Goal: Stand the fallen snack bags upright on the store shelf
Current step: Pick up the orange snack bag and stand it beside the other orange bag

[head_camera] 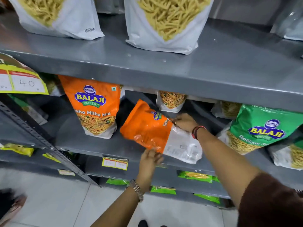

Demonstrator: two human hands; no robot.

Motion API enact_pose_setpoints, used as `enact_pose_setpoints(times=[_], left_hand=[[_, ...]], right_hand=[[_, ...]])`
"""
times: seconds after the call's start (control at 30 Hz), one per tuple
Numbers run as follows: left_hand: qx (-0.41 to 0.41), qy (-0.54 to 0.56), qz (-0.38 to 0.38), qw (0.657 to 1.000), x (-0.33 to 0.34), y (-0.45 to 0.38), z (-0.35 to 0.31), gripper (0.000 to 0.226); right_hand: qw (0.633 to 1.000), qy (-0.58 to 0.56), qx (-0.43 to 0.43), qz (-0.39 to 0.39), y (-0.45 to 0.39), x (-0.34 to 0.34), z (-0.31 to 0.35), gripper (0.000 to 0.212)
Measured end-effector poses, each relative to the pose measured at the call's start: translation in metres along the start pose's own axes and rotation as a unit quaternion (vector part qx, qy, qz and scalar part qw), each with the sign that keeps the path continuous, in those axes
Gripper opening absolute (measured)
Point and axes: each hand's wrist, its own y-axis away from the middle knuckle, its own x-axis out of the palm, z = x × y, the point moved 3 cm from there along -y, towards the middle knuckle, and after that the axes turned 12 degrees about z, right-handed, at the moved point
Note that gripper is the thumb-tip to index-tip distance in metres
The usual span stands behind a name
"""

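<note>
There is bare grey metal shelf [77,136] beside the standing orange snack bag [96,108], and the tilted orange bag [147,128] blocks its other side.

Tilted bag [147,128] on middle shelf [91,145] — right of upright bag [96,108].

Grey metal shelving [180,69], several tiers, paint scuffed. Perforated upright post [41,141] runs diagonally at the left edge. Yellow price tags [114,163] on the front lip of a lower tier. Floor [57,202] is pale grey tile. Light is even, soft glare on top tier.
</note>
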Motion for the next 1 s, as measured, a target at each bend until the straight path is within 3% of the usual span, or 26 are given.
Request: enact_pose_setpoints(times=[0.07,0.13,0.27,0.4,0.57,0.63,0.7,0.77,0.87,1.0], left_hand=[[0.054,-0.035,0.003,0.998,-0.005,0.000,-0.029,0.017],[0.107,-0.083,0.011,0.991,-0.006,-0.001,-0.056,0.019],[0.162,-0.153,-0.011,0.975,-0.010,-0.015,-0.092,0.022],[0.180,-0.227,0.009,0.957,-0.011,-0.030,-0.106,0.036],[0.146,-0.253,-0.013,0.956,-0.011,-0.028,-0.106,0.029],[0.118,-0.248,-0.040,0.961,-0.009,-0.018,-0.096,0.037],[0.072,-0.249,-0.044,0.965,-0.005,-0.011,-0.077,0.030],[0.021,-0.252,-0.022,0.967,0.001,-0.008,-0.058,0.030],[0.014,-0.256,0.007,0.967,0.010,-0.017,-0.043,0.055],[-0.008,-0.220,-0.008,0.975,0.012,-0.051,-0.046,0.058]], right_hand=[[0.988,-0.142,-0.025,-0.053,0.013,-0.004,-0.006,0.020],[0.953,-0.279,-0.049,-0.104,0.028,-0.002,-0.014,0.023],[0.894,-0.406,-0.096,-0.166,0.048,0.006,-0.028,0.032],[0.869,-0.439,-0.118,-0.194,0.053,0.019,-0.031,0.030],[0.876,-0.437,-0.110,-0.172,0.050,0.022,-0.028,0.019],[0.884,-0.437,-0.103,-0.132,0.049,0.023,-0.023,0.029],[0.890,-0.437,-0.085,-0.095,0.051,0.027,-0.018,0.039],[0.890,-0.439,-0.068,-0.101,0.052,0.030,-0.018,0.044],[0.894,-0.423,-0.052,-0.137,0.064,0.034,-0.022,0.047],[0.904,-0.400,-0.052,-0.141,0.088,0.048,-0.034,0.047]])
